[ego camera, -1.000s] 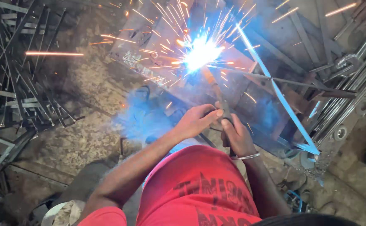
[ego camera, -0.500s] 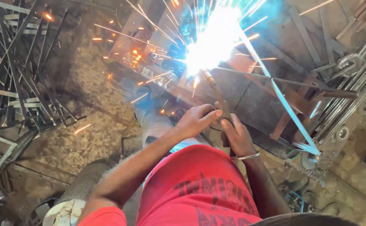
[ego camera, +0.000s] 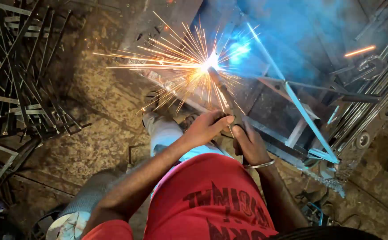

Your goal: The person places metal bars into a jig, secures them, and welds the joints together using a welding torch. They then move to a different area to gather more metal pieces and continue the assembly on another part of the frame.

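Rod (ego camera: 220, 91): I grip its holder with both hands, left hand (ego camera: 209, 128) and right hand (ego camera: 249, 144) closed tight, steadying the tip at the sparks (ego camera: 209, 62).

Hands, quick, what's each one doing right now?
Left hand: closed around the welding rod holder.
Right hand: closed on the same holder, lower down.

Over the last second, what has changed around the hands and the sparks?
The sparks now fan out leftward instead of bursting all round, and blue smoke has gone from the lower left to the upper right. Both hands, left and right, kept their grip on the welding rod holder; the metal frame stayed put.
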